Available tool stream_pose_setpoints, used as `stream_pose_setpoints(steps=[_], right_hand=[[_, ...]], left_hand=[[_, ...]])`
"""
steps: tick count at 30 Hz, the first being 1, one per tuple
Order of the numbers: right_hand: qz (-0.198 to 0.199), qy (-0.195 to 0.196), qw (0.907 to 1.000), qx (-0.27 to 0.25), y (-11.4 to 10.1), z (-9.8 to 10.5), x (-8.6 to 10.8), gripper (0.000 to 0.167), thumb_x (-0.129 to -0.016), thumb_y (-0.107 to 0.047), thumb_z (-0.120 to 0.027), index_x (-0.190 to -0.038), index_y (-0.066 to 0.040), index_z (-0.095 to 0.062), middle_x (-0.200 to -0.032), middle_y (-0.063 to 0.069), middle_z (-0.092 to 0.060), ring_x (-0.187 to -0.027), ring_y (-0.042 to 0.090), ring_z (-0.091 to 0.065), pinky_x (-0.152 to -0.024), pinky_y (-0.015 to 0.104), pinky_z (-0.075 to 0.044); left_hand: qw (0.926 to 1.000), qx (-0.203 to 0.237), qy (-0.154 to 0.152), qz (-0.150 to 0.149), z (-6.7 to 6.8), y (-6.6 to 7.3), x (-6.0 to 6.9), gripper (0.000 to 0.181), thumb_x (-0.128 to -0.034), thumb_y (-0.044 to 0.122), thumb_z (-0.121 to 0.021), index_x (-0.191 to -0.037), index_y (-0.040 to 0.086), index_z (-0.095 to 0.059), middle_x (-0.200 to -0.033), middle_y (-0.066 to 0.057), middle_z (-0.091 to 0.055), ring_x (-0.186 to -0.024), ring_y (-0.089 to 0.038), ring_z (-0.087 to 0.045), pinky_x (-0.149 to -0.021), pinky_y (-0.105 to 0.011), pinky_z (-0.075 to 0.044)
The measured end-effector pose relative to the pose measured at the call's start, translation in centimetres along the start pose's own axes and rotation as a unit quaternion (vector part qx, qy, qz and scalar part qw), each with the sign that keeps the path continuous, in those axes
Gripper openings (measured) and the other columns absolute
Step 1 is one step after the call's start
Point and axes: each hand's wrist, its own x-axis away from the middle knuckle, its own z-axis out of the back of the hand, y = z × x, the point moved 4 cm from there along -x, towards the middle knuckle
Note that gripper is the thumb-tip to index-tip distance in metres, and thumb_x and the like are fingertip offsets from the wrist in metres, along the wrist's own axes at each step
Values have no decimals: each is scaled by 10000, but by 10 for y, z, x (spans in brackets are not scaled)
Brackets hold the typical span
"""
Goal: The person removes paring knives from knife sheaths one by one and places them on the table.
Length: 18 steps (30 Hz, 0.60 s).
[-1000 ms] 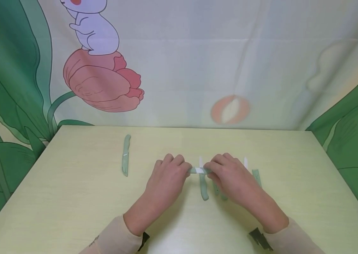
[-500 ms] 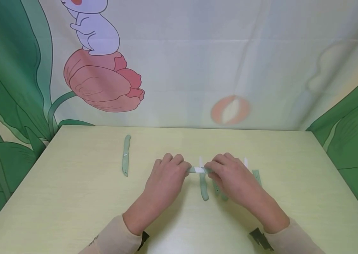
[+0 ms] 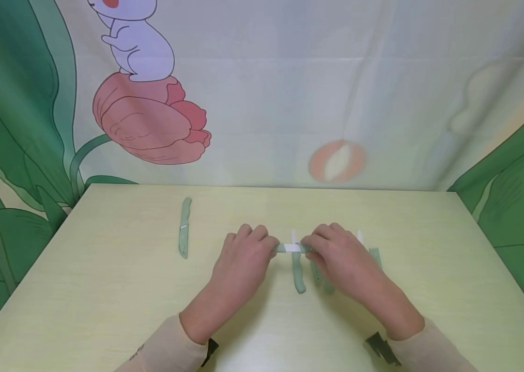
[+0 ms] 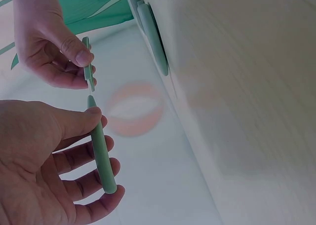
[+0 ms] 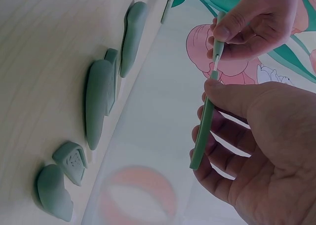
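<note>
Over the middle of the table, my left hand (image 3: 245, 256) pinches the pale green handle (image 4: 102, 158) of a small knife between thumb and fingers. My right hand (image 3: 336, 253) grips the knife's green sheath (image 5: 202, 136). Between the two hands a short stretch of white blade (image 3: 292, 248) shows; the rest of it is hidden in the sheath. Beneath them lies an unsheathed knife (image 3: 298, 274), its white blade pointing away from me. Another green handle (image 5: 99, 104) and a loose sheath (image 5: 111, 82) lie beside it, partly covered by my right hand in the head view.
A sheathed green knife (image 3: 184, 227) lies alone at the left of the table (image 3: 104, 289). Right of my right hand are another sheath (image 3: 375, 258) and a white blade tip (image 3: 359, 236). A printed curtain (image 3: 262, 103) hangs behind the table's far edge.
My right hand has shifted very slightly to the right with the sheath, and a little more white blade shows. The knives on the table have not moved.
</note>
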Motion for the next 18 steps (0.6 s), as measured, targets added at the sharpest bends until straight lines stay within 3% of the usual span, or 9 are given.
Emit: stream_pose_setpoints(steps=[18], right_hand=[[-35, -21, 10000, -11, 2, 2, 0, 285, -854, -50, -891, -1116, -79, -781, -1011, 24, -704, -854, 214, -590, -712, 322, -518]], left_hand=[[10000, 13, 28, -3, 1, -1, 0, 137, -934, 190, -840, -1064, 169, -802, -858, 31, -576, -760, -184, -436, -645, -314, -417]])
